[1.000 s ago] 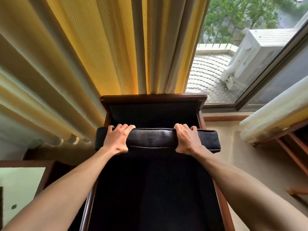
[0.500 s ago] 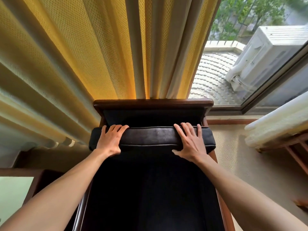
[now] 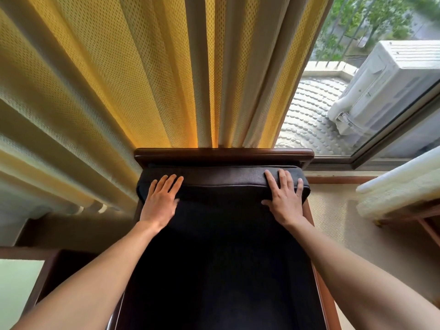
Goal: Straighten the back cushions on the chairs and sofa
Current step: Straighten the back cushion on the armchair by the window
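A dark wooden chair (image 3: 223,154) stands in front of me, its top rail against the yellow curtain. Its black back cushion (image 3: 223,181) leans up against the backrest, its top edge just under the rail. My left hand (image 3: 162,202) lies flat on the cushion's left side, fingers spread. My right hand (image 3: 284,198) lies flat on its right side, fingers spread over the top edge. Neither hand grips the cushion. The black seat (image 3: 219,282) below is dark and shows little detail.
Yellow curtains (image 3: 142,79) hang right behind the chair. A window (image 3: 357,79) at the right shows an outdoor air-conditioner unit (image 3: 385,86). A pale cushioned piece of wooden furniture (image 3: 400,189) stands at the right, beige carpet (image 3: 333,222) between. A glass-topped table (image 3: 19,289) sits lower left.
Both hands let go of the cushion's top edge and flattened against its face. The cushion moved back from a gap in front of the backrest to rest against it.
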The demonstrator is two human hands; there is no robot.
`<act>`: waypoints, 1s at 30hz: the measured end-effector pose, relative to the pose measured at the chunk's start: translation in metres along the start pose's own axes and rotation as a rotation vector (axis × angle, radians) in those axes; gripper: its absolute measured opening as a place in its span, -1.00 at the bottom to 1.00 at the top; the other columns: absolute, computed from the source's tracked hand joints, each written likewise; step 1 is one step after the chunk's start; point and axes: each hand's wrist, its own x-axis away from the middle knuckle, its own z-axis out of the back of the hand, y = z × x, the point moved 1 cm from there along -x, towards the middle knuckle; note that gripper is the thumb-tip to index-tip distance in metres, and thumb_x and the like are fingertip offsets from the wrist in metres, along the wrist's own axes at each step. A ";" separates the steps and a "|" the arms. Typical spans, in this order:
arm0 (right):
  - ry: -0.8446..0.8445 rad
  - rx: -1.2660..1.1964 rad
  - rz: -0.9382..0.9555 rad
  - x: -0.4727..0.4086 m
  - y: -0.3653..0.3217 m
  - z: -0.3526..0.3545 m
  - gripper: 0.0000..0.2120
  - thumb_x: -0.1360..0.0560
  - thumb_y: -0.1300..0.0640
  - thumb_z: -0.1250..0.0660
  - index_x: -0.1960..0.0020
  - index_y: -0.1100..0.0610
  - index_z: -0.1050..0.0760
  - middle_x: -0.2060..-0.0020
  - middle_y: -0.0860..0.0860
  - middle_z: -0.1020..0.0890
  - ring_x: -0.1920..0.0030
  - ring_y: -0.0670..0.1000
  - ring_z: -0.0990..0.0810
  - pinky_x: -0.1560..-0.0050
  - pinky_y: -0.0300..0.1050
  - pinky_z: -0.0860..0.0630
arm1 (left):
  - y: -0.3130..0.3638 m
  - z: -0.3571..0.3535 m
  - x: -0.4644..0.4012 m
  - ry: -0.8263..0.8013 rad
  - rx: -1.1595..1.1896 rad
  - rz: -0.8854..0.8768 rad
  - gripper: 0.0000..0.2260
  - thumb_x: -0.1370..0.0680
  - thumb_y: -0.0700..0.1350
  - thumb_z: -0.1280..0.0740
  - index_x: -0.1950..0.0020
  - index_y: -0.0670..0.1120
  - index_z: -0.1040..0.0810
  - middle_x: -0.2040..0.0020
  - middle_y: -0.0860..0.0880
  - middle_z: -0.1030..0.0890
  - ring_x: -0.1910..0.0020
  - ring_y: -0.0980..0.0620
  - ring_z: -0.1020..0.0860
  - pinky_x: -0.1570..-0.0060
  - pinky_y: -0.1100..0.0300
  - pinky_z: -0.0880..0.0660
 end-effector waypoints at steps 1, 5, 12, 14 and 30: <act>-0.017 0.005 0.009 -0.004 0.002 0.000 -0.16 -0.53 -0.13 -0.32 -0.60 -0.08 0.15 -0.58 0.17 -0.02 -0.59 0.17 0.10 -0.49 0.29 0.21 | 0.000 -0.001 -0.003 0.006 0.007 0.005 -0.39 -0.51 -0.16 -0.42 -0.53 -0.07 -0.28 -0.46 -0.14 -0.40 -0.47 -0.20 -0.32 -0.46 -0.16 -0.22; -0.084 0.029 0.003 -0.019 0.002 0.002 -0.17 -0.54 -0.14 -0.31 -0.60 -0.10 0.16 -0.59 0.14 0.01 -0.59 0.15 0.12 -0.49 0.30 0.19 | -0.002 -0.004 -0.009 0.012 0.018 0.021 -0.42 -0.53 -0.16 -0.40 -0.52 -0.03 -0.30 -0.46 -0.11 -0.41 -0.46 -0.17 -0.32 -0.46 -0.13 -0.21; -0.260 0.067 -0.015 -0.017 -0.002 0.014 -0.17 -0.59 -0.10 -0.25 -0.59 -0.06 0.27 -0.59 0.15 0.14 -0.58 0.17 0.23 -0.46 0.37 0.24 | 0.006 0.005 -0.012 -0.124 0.099 0.094 -0.37 -0.56 -0.17 -0.33 -0.57 0.01 -0.15 -0.57 -0.05 -0.21 -0.56 -0.10 -0.11 -0.54 -0.07 0.00; -0.341 0.116 -0.049 -0.016 -0.008 0.023 -0.17 -0.58 0.05 -0.25 -0.59 -0.02 0.28 -0.58 0.17 0.17 -0.57 0.20 0.25 -0.42 0.47 0.24 | 0.011 0.018 -0.016 -0.237 0.131 0.150 -0.36 -0.56 -0.12 -0.33 -0.58 0.01 -0.12 -0.58 -0.06 -0.16 -0.57 -0.09 -0.07 -0.54 -0.09 0.01; -0.015 -0.293 0.517 0.066 -0.306 0.289 -0.74 -0.48 0.11 -0.33 -0.16 -0.01 -0.59 -0.14 -0.02 -0.63 -0.08 0.07 -0.62 0.00 0.00 -0.59 | -0.064 0.329 0.163 0.106 0.304 0.448 -0.64 -0.48 0.02 -0.42 -0.27 -0.02 -0.56 -0.20 0.00 -0.62 -0.19 -0.04 -0.55 -0.26 0.01 -0.45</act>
